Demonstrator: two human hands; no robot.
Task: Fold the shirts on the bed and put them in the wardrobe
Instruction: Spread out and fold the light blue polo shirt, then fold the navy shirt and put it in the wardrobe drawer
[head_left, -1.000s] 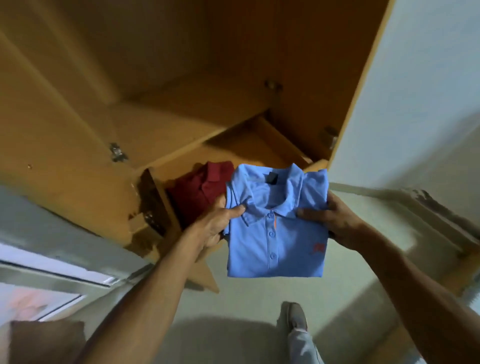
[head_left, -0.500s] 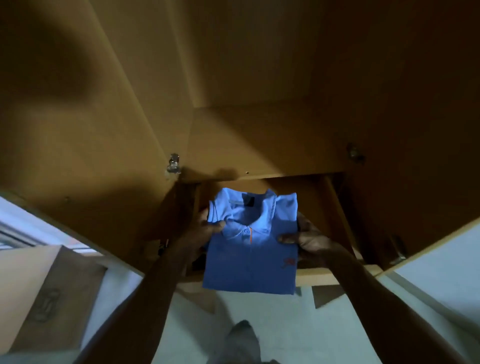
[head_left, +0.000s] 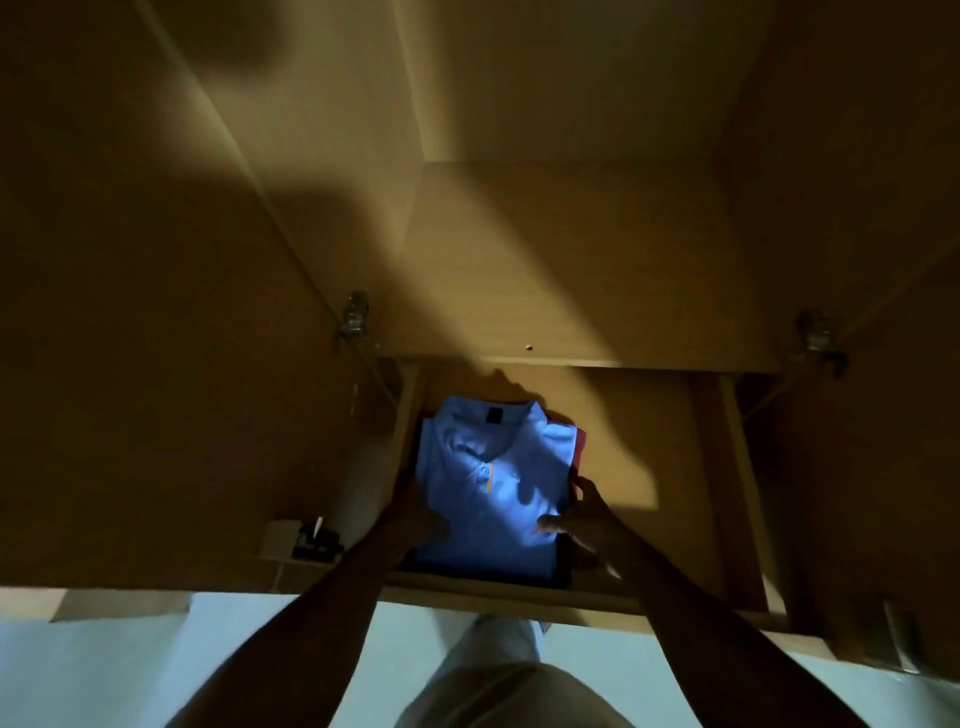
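A folded blue shirt (head_left: 493, 483) lies flat in the lower compartment of the wooden wardrobe (head_left: 571, 270), collar pointing toward the back, a short orange strip showing at the placket. It sits at the left side of that compartment, close against the left wall. A thin sliver of red cloth (head_left: 581, 447) peeks out along its right edge — it seems to be a second garment underneath, though the dim light makes that hard to confirm.

The left hand (head_left: 415, 512) is at the shirt's left edge near the front corner; it is in deep shadow, and I cannot tell whether its fingers are curled on the fabric or merely lying against it. The right hand (head_left: 582, 512) is at the shirt's right edge, thumb on top of the blue cloth and the fingers spread and raised beside it — loosely parted rather than clamped on anything.

Above the compartment runs a shelf (head_left: 571, 291), lit by a slanting band of light. Metal hinges (head_left: 354, 312) sit on both side walls at the shelf's level. Down in the foreground is the person's leg in pale trousers (head_left: 498, 675), over a light floor (head_left: 156, 665).
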